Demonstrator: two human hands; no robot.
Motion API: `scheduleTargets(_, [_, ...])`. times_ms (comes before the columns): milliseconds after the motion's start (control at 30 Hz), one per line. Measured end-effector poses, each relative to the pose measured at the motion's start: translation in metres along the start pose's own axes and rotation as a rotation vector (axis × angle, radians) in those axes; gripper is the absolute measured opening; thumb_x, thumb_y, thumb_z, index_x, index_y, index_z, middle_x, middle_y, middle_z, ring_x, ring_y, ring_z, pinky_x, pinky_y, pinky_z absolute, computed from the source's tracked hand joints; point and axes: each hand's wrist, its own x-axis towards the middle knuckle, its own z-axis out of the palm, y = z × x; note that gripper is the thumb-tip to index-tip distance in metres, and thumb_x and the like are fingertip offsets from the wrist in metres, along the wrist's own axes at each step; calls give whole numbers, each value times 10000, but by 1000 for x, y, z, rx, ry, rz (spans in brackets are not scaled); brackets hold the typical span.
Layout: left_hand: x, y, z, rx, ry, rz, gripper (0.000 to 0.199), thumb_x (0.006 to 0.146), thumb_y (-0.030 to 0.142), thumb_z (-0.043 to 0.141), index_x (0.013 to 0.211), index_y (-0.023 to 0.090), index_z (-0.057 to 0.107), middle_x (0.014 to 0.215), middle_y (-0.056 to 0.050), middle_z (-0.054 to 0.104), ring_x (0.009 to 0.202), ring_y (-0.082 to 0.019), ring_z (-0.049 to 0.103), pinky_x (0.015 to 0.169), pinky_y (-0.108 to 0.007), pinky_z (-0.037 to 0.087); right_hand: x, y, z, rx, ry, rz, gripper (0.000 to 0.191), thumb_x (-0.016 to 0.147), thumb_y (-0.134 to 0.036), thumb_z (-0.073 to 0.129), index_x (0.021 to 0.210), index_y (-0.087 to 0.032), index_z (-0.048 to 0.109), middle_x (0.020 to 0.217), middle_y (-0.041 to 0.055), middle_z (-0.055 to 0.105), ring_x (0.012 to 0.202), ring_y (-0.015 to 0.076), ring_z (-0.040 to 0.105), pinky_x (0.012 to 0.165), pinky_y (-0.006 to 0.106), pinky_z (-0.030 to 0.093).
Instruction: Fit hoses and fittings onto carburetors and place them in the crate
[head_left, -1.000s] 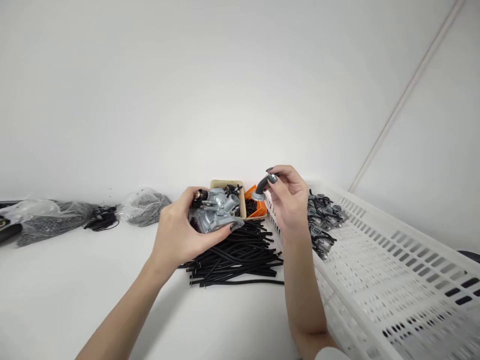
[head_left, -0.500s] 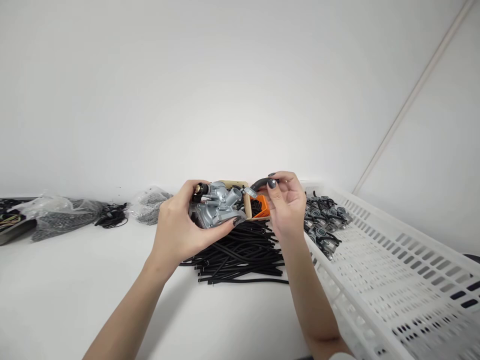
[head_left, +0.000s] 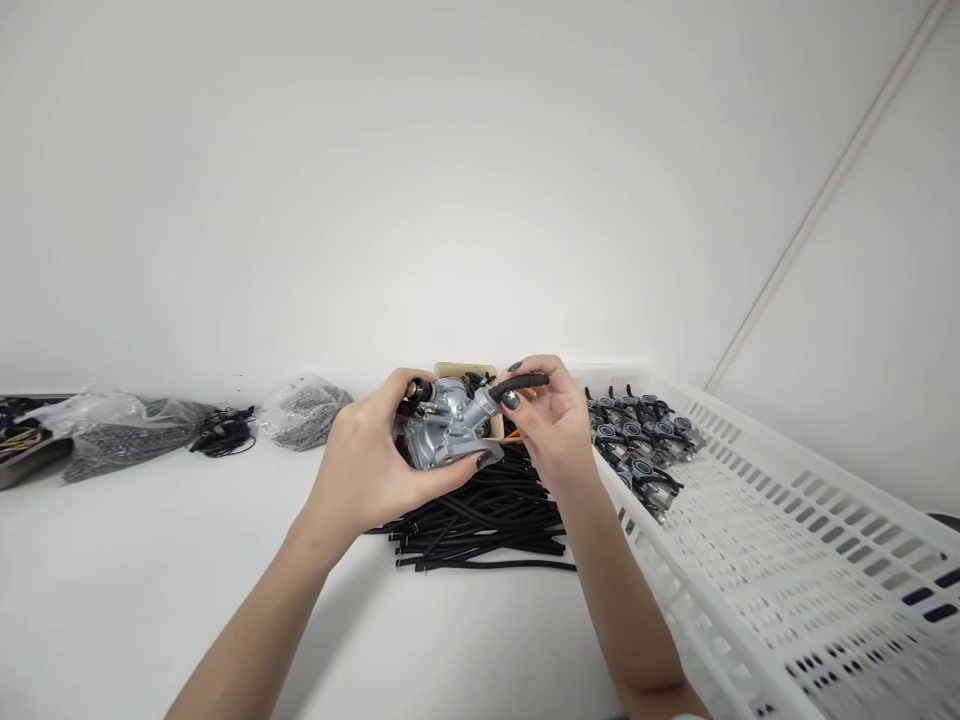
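My left hand (head_left: 379,455) is wrapped around a silver metal carburetor (head_left: 442,425), thumb along its lower edge. A black-and-brass fitting (head_left: 418,390) juts from the carburetor's upper left. Between the thumb and fingers of my right hand (head_left: 551,415) is a short, curved black rubber hose (head_left: 517,386). The hose's left end meets the carburetor's silver round spout (head_left: 481,405); whether it is seated cannot be made out. Below both hands lies a pile of long black tubes (head_left: 480,520) on the white table (head_left: 390,640).
A white slotted crate (head_left: 750,520) at right holds several carburetors (head_left: 641,440). Behind my hands stands a cream bin (head_left: 465,370), with an orange basket (head_left: 513,434) mostly hidden. Clear bags of small dark parts (head_left: 142,425) and a black cable bundle (head_left: 223,430) line the wall at left.
My right hand has moved left and slightly down, bringing the hose against the carburetor's spout. My left hand has shifted the carburetor slightly right and down.
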Motion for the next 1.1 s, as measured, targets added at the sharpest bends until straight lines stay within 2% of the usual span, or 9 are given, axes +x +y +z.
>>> scheduleTargets(200, [0, -1, 1, 36, -7, -24, 502, 677, 477, 800, 1052, 221, 586, 867, -27, 741, 652, -192, 663, 593, -293, 499, -1, 4, -1, 54, -78, 99, 196, 839, -384, 834, 993, -281, 768, 1092, 32, 739, 975, 158, 689, 845, 269, 588])
scheduleTargets(367, [1, -1, 1, 34, -19, -22, 474, 675, 458, 797, 1036, 230, 592, 824, -5, 729, 614, -177, 645, 567, -275, 491, 0, 7, 0, 24, -140, 109, 224, 888, -459, 774, 992, -263, 801, 1151, 62, 756, 1158, 235, 683, 1056, 394, 534])
scheduleTargets(433, [1, 0, 0, 29, -19, -20, 470, 676, 458, 798, 1034, 232, 593, 813, -1, 723, 606, -173, 640, 561, -272, 486, -1, 6, 1, 33, -188, 115, 220, 929, -448, 732, 1040, -269, 798, 1148, 65, 775, 1171, 240, 693, 1084, 414, 518])
scheduleTargets(633, [1, 0, 0, 27, -10, -27, 510, 662, 474, 809, 1055, 233, 590, 734, 19, 683, 548, -162, 591, 531, -274, 458, -3, 2, 2, 48, -219, 141, 250, 945, -474, 704, 1054, -255, 753, 1015, 67, 817, 1065, 250, 746, 1016, 445, 567])
scheduleTargets(767, [0, -1, 1, 11, -14, -30, 496, 658, 457, 814, 1044, 233, 597, 719, 26, 668, 549, -159, 583, 534, -273, 456, -3, 4, 2, 30, -218, 127, 259, 942, -486, 704, 1037, -249, 746, 974, 61, 815, 1020, 239, 756, 986, 417, 572])
scheduleTargets(933, [0, -1, 1, -1, -15, -40, 486, 656, 447, 818, 1036, 228, 609, 749, 15, 685, 572, -162, 594, 543, -274, 459, -3, 5, 2, 35, -202, 109, 239, 953, -479, 693, 1028, -259, 750, 982, 52, 812, 993, 213, 751, 916, 366, 583])
scheduleTargets(1100, [2, 1, 1, 18, -14, -50, 477, 647, 444, 812, 1025, 231, 613, 747, 11, 687, 578, -168, 597, 545, -276, 461, -3, 4, 4, 0, -186, 113, 298, 931, -534, 696, 996, -246, 736, 972, 67, 807, 972, 231, 747, 904, 386, 590])
